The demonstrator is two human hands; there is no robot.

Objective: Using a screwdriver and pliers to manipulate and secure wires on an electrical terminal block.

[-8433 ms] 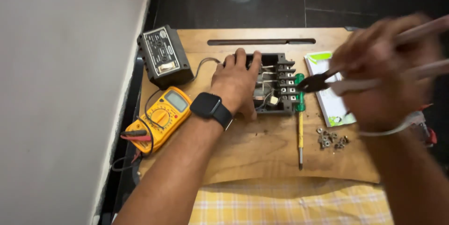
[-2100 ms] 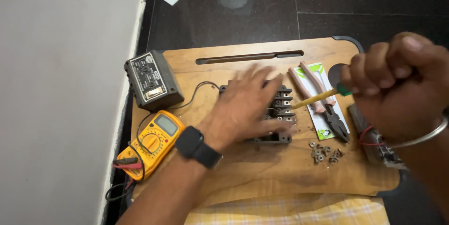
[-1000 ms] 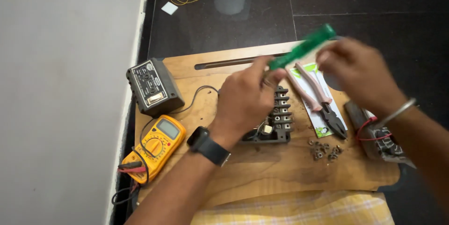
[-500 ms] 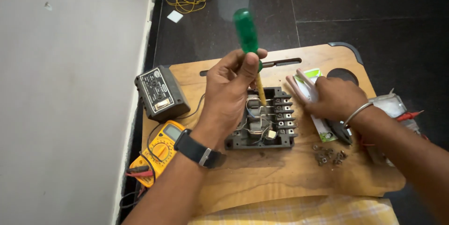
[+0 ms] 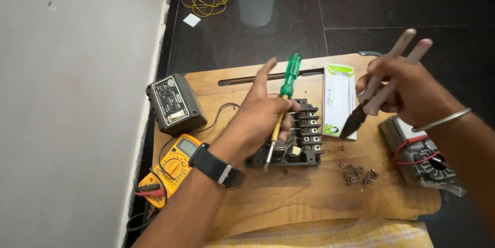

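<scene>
Black terminal block (image 5: pixel 296 142) sits mid wooden board (image 5: pixel 309 201), partly under left hand (image 5: pixel 258 119). Left hand clamped on green-handled screwdriver (image 5: pixel 281 106), tip beside block's front edge. Right hand (image 5: pixel 407 93) closed around pliers (image 5: pixel 379 91), raised above white packet (image 5: pixel 339 99). Risk: loose nuts (image 5: pixel 357 174) near board's front edge, a forearm sweep could scatter them; screwdriver tip could slip off block.

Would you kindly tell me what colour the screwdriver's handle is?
Translucent green; the screwdriver, held in the left hand, shows best in the head view.
</scene>
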